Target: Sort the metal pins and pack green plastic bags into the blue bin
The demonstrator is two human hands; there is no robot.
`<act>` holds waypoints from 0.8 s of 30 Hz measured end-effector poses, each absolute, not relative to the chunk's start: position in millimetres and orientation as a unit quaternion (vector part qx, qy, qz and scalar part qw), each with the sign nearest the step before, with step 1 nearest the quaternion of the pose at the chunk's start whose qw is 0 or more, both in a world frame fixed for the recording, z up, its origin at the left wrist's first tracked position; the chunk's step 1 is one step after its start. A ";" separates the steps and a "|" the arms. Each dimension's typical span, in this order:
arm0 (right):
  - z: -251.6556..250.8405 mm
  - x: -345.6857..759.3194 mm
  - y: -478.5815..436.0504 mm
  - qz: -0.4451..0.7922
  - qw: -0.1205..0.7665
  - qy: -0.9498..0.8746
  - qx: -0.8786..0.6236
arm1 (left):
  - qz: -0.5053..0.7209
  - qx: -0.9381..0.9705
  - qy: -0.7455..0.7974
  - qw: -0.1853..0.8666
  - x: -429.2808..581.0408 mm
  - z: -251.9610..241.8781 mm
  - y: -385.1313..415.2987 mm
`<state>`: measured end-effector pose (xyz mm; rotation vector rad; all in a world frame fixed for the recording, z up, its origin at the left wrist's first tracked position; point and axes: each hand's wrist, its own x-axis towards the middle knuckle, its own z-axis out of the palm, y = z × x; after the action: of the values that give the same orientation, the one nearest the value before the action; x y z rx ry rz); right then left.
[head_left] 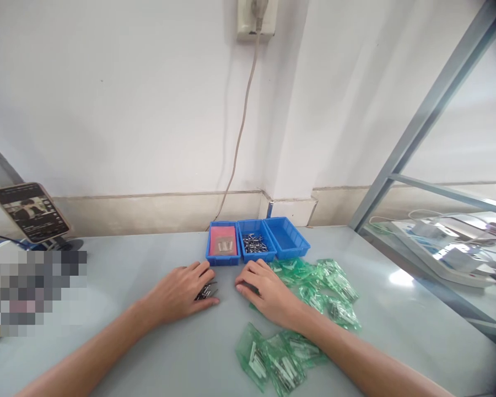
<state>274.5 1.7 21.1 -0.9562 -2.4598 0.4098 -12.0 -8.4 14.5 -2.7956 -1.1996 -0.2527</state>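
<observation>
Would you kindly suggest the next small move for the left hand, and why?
Perhaps the left hand should draw its fingers and thumb together around the metal pieces, since these show in the open gap between them and might otherwise scatter.

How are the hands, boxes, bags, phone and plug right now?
Left hand: thumb and fingers apart, around metal pieces
Right hand: fingers curled, grip hidden
Green bags: holding things, on the table
Left box: open, red sheet and small packet inside
Middle box: open, part filled with more metal pieces
Right box: open
Phone: screen lit, tilted on stand
Plug: in the socket
</observation>
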 end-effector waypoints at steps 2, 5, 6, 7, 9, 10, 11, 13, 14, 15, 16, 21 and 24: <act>21.5 274.7 1.8 0.146 0.226 -0.898 -0.347 | -0.087 -0.915 -0.394 0.028 -11.5 11.5 -8.0; 21.4 275.4 1.6 0.147 0.221 -0.902 -0.340 | -0.102 -0.915 -0.390 0.010 -10.8 7.5 -6.8; 21.4 275.7 1.5 0.149 0.220 -0.903 -0.337 | -0.108 -0.915 -0.388 0.005 -10.7 6.3 -6.3; 21.5 276.0 1.3 0.153 0.219 -0.904 -0.334 | -0.117 -0.915 -0.386 -0.001 -10.5 5.1 -5.8; 21.9 276.5 0.7 0.162 0.218 -0.906 -0.326 | -0.136 -0.915 -0.380 -0.015 -10.1 3.1 -4.9; 22.3 276.7 0.3 0.166 0.218 -0.907 -0.320 | -0.147 -0.914 -0.378 -0.024 -9.8 2.2 -4.6; 22.7 276.8 -0.4 0.170 0.219 -0.908 -0.315 | -0.157 -0.912 -0.377 -0.034 -9.5 1.4 -4.3; 23.5 276.8 -1.9 0.178 0.223 -0.909 -0.303 | -0.174 -0.908 -0.377 -0.056 -8.8 0.2 -4.0; 23.9 276.8 -2.6 0.182 0.224 -0.910 -0.298 | -0.182 -0.906 -0.376 -0.065 -8.6 -0.3 -3.8; 24.3 276.7 -3.3 0.186 0.224 -0.910 -0.294 | -0.189 -0.905 -0.374 -0.073 -8.4 -0.7 -3.7; 24.7 276.6 -3.8 0.191 0.223 -0.911 -0.290 | -0.196 -0.904 -0.371 -0.078 -8.3 -1.0 -3.6; 25.6 275.8 -4.9 0.201 0.222 -0.912 -0.281 | -0.215 -0.900 -0.366 -0.103 -7.8 -2.0 -3.5; 23.8 275.2 -4.6 0.195 0.220 -0.912 -0.287 | -0.229 -0.893 -0.370 -0.119 -6.5 -2.4 -4.1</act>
<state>275.2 -4.6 23.8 -0.7936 -2.5211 0.5388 -6.5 -4.1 -2.4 -3.0390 -1.2594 -0.7789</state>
